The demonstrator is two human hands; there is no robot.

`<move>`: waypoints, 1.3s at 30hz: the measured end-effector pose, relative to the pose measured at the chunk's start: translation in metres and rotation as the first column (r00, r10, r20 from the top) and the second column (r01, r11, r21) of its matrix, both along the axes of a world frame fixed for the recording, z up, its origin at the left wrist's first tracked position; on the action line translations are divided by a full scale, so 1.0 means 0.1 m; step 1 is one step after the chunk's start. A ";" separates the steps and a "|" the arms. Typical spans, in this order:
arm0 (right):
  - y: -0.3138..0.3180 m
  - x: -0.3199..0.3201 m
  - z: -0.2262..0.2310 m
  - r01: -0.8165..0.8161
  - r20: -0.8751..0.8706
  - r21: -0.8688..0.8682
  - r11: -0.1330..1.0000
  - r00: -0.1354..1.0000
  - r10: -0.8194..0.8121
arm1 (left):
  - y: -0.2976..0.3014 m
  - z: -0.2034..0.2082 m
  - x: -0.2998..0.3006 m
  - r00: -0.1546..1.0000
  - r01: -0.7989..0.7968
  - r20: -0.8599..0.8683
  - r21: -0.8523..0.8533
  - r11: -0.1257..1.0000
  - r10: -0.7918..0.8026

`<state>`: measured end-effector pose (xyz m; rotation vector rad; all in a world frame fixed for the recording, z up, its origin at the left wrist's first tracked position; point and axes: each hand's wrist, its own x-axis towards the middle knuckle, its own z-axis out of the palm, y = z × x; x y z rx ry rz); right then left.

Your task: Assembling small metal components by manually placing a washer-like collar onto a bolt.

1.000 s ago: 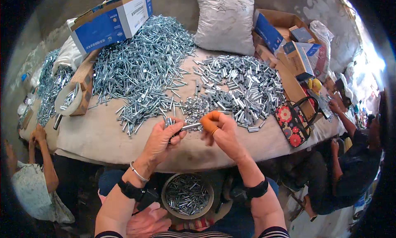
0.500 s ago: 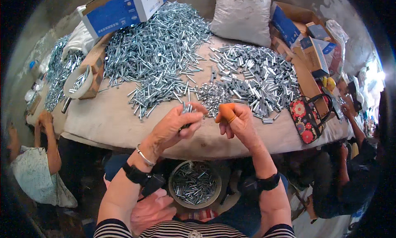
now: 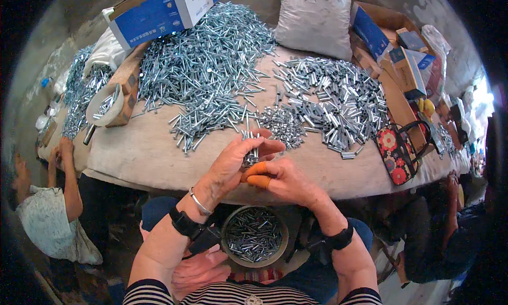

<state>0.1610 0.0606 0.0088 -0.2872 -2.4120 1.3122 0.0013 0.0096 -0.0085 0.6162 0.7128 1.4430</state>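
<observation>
My left hand (image 3: 228, 161) is curled around several shiny bolts (image 3: 252, 155), which stand roughly upright between thumb and fingers. Right below them is my right hand (image 3: 294, 183), its fingers drawn together against the lower ends of the bolts; what they pinch is hidden. Orange finger covers (image 3: 258, 176) sit on two of its fingers. Just beyond my hands lies a small heap of tiny metal nuts (image 3: 280, 126). A large heap of long bolts (image 3: 206, 67) spreads to the left, and metal sleeves (image 3: 344, 104) lie scattered to the right.
Below the table edge, a round basin (image 3: 284, 248) holds finished-looking metal pieces. A flowered handbag (image 3: 390, 156) rests at the right. Blue-and-white cartons (image 3: 151, 22), a white sack (image 3: 313, 22) and a white bowl (image 3: 119, 110) stand farther back. Other people sit at both sides.
My right hand has moved left and down from beside the nuts to the bolts in my left hand. The left hand has turned, so its bolts show more upright.
</observation>
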 end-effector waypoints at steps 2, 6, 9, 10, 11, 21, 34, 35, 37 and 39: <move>0.01 0.00 -0.04 0.021 -0.058 0.059 0.998 0.998 -0.017 | -0.01 -0.05 0.00 1.000 0.015 -0.025 -0.039 0.999 -0.016; 0.07 -0.03 -0.17 0.062 -0.222 0.175 0.983 0.975 -0.022 | -0.05 0.06 0.05 0.992 0.049 -0.111 -0.086 0.995 -0.058; 0.11 0.01 -0.15 0.143 -0.146 -0.086 0.986 0.977 -0.155 | -0.05 -0.03 0.00 0.995 0.055 -0.075 -0.081 0.995 -0.061; 0.12 0.00 -0.15 0.142 -0.145 -0.088 0.986 0.977 -0.153 | -0.05 -0.04 -0.01 0.995 0.053 -0.075 -0.084 0.995 -0.060; 0.13 0.00 -0.15 0.155 -0.119 -0.164 0.974 0.977 -0.175 | -0.04 -0.05 -0.01 0.996 0.085 -0.019 -0.077 0.993 -0.087; 0.09 -0.01 -0.09 0.097 -0.174 0.173 0.980 0.982 -0.066 | 0.00 -0.02 0.00 0.992 0.123 0.023 -0.110 0.986 -0.121; 0.12 0.04 -0.09 0.189 0.010 -0.104 0.976 0.982 -0.189 | 0.01 -0.16 0.01 0.997 0.049 -0.049 -0.153 0.987 -0.057; 0.15 0.06 -0.10 0.127 0.014 -0.047 0.991 0.992 -0.126 | 0.02 -0.17 -0.02 0.996 0.030 -0.078 -0.157 0.987 -0.043; 0.17 0.05 -0.14 0.062 0.020 0.010 0.998 0.998 -0.062 | 0.01 -0.16 -0.05 0.994 0.009 -0.109 -0.161 0.987 -0.027; 0.17 0.03 -0.19 0.146 0.054 -0.232 0.962 0.989 -0.137 | 0.02 -0.18 -0.05 0.991 0.022 -0.128 -0.118 0.993 -0.037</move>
